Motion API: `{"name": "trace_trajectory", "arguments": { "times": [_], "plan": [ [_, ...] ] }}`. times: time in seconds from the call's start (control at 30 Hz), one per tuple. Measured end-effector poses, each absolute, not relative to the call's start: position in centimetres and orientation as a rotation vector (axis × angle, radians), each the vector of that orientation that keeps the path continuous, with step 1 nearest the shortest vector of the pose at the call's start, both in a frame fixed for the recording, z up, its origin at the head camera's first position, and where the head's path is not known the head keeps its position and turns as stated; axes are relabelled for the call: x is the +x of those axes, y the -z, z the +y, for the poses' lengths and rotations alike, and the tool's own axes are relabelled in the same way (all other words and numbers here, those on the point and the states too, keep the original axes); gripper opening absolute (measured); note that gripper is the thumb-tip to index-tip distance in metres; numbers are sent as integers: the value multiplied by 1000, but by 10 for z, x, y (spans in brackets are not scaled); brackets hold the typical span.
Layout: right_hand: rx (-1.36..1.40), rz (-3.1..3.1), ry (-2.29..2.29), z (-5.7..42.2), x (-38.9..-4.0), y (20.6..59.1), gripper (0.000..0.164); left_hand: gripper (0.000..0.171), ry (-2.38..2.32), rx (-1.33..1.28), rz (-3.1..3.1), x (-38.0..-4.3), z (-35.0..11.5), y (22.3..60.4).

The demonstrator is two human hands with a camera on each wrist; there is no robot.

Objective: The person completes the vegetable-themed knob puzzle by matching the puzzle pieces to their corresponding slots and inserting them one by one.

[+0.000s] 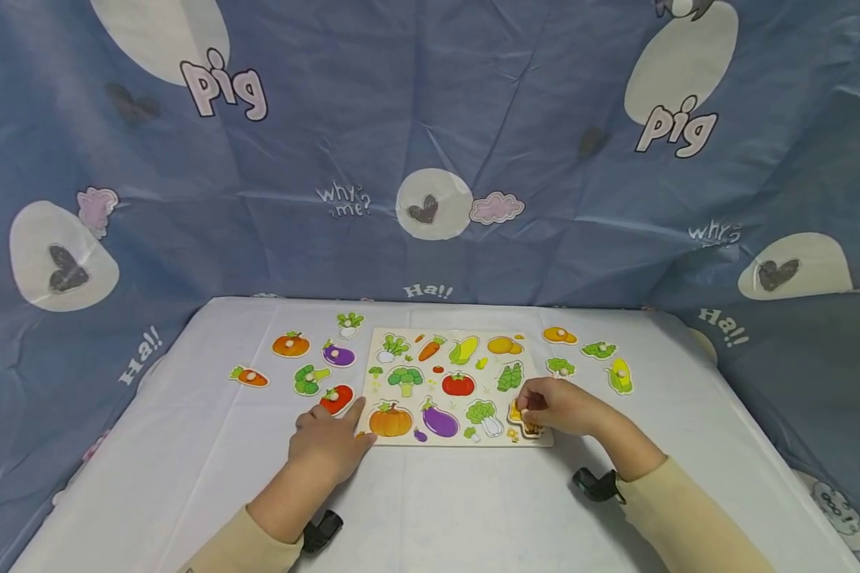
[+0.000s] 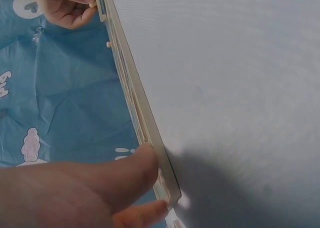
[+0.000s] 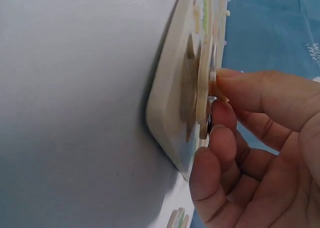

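Observation:
A wooden vegetable puzzle board [image 1: 487,388] lies on the white table with printed pictures facing up. At its lower right corner, my right hand [image 1: 562,407] pinches a yellow and brown puzzle piece [image 3: 203,90] by its small knob. In the right wrist view the piece is tilted just above the board, apart from its surface at least in part; its picture is mostly hidden. My left hand [image 1: 330,444] rests at the board's lower left corner, thumb [image 2: 142,170] and fingertips pressing its edge. Beside that hand lies a tomato piece [image 1: 337,399].
Left of the board lie pumpkin [image 1: 291,344], eggplant [image 1: 339,355], broccoli [image 1: 310,380], carrot [image 1: 248,376] and radish [image 1: 349,325] pieces. On the right are potato [image 1: 559,336], pea [image 1: 599,350], cabbage [image 1: 560,367] and corn [image 1: 619,376] pieces. A blue curtain [image 1: 373,255] hangs behind.

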State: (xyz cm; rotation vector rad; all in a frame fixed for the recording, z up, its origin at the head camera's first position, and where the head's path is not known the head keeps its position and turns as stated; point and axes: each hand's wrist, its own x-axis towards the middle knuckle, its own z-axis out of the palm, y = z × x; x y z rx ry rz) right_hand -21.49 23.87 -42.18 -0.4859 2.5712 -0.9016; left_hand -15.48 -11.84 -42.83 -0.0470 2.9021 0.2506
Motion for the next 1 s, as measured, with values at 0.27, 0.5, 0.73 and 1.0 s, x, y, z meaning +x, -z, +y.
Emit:
{"name": "trace_trajectory", "arguments": {
  "times": [0.27,0.5,0.73,1.0],
  "plan": [
    [-413,2584,881,235,-214,425,11,68,-262,-55,2895,-154,-118,426],
    [-363,2612,844,233,-215,429,13,68,-277,-59,2890,-153,-119,426],
    [-349,2621,848,233,-216,431,13,68,-289,-66,2891,-153,-119,426],
    [-341,2617,852,235,-217,433,13,68,-294,-88,2885,-152,-117,426]
  ]
}}
